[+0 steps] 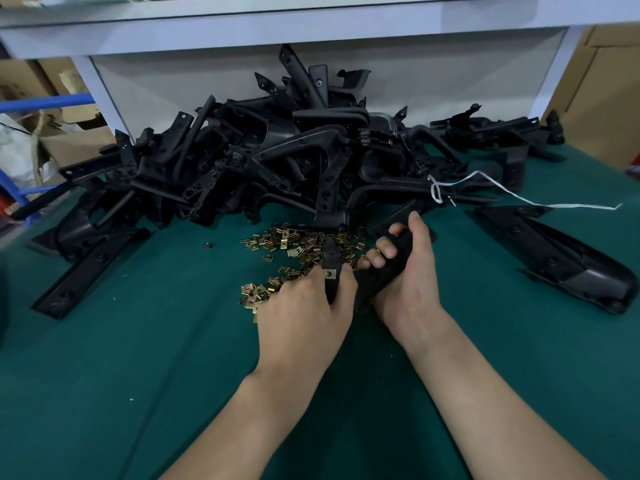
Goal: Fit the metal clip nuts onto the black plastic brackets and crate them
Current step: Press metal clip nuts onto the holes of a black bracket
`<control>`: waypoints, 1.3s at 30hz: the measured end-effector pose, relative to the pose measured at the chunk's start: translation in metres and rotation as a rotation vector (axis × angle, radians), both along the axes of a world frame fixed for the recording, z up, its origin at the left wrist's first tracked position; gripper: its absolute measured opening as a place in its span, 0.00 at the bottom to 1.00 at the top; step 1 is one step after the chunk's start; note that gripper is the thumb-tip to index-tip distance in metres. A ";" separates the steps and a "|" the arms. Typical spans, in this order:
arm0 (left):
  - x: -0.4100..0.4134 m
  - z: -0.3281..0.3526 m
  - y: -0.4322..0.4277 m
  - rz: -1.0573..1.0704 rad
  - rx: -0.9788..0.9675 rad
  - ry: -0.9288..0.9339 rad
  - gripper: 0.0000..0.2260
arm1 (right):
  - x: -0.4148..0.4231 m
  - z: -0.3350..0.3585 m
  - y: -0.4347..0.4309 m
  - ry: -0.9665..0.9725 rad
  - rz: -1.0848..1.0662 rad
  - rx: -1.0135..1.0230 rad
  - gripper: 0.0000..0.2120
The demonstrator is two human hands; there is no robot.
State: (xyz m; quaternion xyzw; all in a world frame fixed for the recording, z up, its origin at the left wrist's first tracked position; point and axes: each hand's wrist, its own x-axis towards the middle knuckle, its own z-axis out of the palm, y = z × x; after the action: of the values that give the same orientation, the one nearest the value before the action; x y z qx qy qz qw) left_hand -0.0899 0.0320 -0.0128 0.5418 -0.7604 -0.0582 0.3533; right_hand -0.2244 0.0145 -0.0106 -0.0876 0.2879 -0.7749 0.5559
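Right grip (405,275) is closed round the broad body of a black plastic bracket (367,282), whose long axis slants from near the person away and rightward toward the pile of brackets (277,161). Left grip (304,306) clasps its narrower arm, which points straight away and carries a brass-coloured clip nut (330,273). Both hold it just over the loose clip nuts (294,244) on the green worktop (138,341).

1 bracket (391,261) in my grip, left hand (304,306) plus right hand (408,271). 1 clip nut (331,273) on it. Dozens of loose clip nuts (294,244), too many to count. 1 stray nut (207,245) apart. Dozens more in the bracket heap (277,150). 1 white string (519,199).
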 end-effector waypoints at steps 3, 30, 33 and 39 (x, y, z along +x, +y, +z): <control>0.000 0.002 0.001 -0.035 0.035 0.036 0.20 | -0.002 0.000 0.000 -0.030 -0.008 0.012 0.18; 0.018 0.014 -0.009 -0.089 -0.037 0.085 0.24 | -0.020 0.003 0.001 -0.205 -0.110 -0.002 0.18; 0.035 0.013 -0.025 0.047 0.093 -0.097 0.25 | -0.029 0.003 0.004 -0.236 -0.139 -0.021 0.17; 0.043 -0.010 -0.037 -0.077 0.331 -0.351 0.41 | -0.030 0.001 0.005 -0.229 -0.133 -0.031 0.16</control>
State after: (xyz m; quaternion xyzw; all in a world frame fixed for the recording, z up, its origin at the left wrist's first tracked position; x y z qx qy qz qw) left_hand -0.0473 -0.0053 -0.0224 0.5647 -0.8104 -0.1003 0.1197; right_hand -0.2548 0.0198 -0.0092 0.0121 0.2155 -0.8193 0.5312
